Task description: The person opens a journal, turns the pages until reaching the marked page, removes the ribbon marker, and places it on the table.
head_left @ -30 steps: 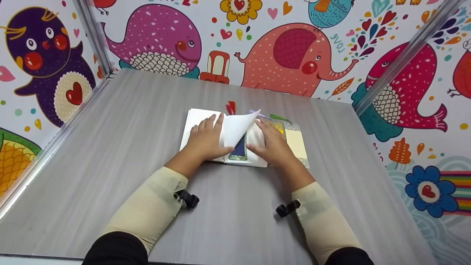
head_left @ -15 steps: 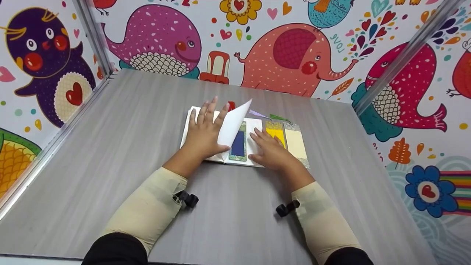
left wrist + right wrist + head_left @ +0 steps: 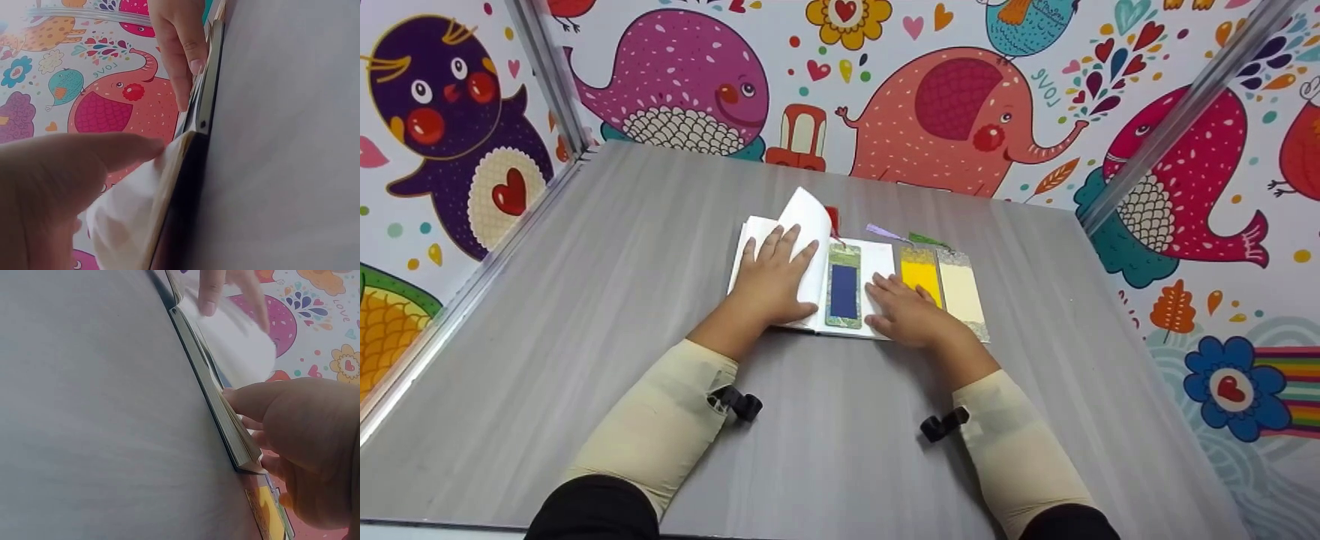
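Note:
An open book (image 3: 879, 259) with blank white pages lies on the table. A bookmark (image 3: 844, 289), blue with a green patterned border and a red tassel, lies on its right page beside the spine. My left hand (image 3: 771, 281) rests with spread fingers on the left page, against a curling leaf (image 3: 804, 214) whose top corner stands up. In the left wrist view its thumb (image 3: 132, 149) touches the paper near the spine. My right hand (image 3: 911, 309) lies with extended fingers on the right page; its thumb (image 3: 247, 399) presses near the page edge in the right wrist view.
Right of the book lie a yellow bookmark (image 3: 919, 274) with a lilac tassel (image 3: 887, 233) and a cream bookmark (image 3: 962, 289) with a green tassel (image 3: 930, 241). Cartoon-printed wall panels (image 3: 945, 120) stand behind the grey table (image 3: 840, 435).
The lifted leaf has swung from right to left under my left hand, uncovering the blue bookmark fully. My right hand has lowered and flattened on the right page, baring the yellow bookmark more.

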A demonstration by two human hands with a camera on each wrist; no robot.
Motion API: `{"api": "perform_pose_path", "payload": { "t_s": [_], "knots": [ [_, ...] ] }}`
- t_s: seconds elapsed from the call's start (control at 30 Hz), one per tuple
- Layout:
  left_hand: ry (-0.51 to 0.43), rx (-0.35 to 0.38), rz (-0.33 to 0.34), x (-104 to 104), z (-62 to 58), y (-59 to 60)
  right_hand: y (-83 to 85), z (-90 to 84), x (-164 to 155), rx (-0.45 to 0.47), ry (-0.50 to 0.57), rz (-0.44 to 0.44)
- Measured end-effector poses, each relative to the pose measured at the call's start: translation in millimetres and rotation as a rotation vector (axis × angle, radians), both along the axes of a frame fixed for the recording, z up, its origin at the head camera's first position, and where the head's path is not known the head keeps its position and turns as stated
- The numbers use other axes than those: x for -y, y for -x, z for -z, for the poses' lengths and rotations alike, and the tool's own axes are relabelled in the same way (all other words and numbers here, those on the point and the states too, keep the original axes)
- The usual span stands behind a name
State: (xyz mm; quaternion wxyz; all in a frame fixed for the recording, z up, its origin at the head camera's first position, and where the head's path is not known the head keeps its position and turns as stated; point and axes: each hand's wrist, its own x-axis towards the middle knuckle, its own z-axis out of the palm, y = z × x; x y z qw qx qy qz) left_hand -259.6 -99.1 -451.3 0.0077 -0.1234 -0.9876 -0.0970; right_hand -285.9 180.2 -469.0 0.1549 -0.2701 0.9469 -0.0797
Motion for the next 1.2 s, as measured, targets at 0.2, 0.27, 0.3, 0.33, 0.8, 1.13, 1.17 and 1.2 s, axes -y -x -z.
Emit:
{"api": "perform_pose_path", "payload": {
  "t_s": [0.2,0.27,0.3,0.33,0.8,1.13,1.17,1.2],
  "knots": [
    [-0.028,0.126,0.02,1.7,2.6,0.3,-0.3,0.5,-0.4,0.004,0.012,0.005],
    [-0.037,0.168,0.028,2.2,3.5,0.6,-0.5,0.6,-0.5,0.004,0.013,0.006],
    [-0.039,0.188,0.031,2.5,4.2,0.9,-0.5,0.8,-0.6,0.004,0.011,0.008],
    [-0.042,0.204,0.036,2.8,5.0,1.1,-0.5,0.9,-0.6,0.006,0.01,0.011],
    [-0.111,0.374,0.023,6.8,3.0,0.7,-0.7,1.7,-0.8,-0.01,0.028,0.025],
    [-0.103,0.419,0.037,8.7,3.9,4.3,6.8,0.0,9.9,-0.068,0.079,0.085],
    [-0.106,0.42,0.036,9.0,3.9,4.6,8.2,-0.4,11.9,-0.078,0.084,0.097],
    [-0.107,0.42,0.034,9.3,4.0,4.9,9.3,-1.2,13.9,-0.083,0.096,0.113]
  ]
}}
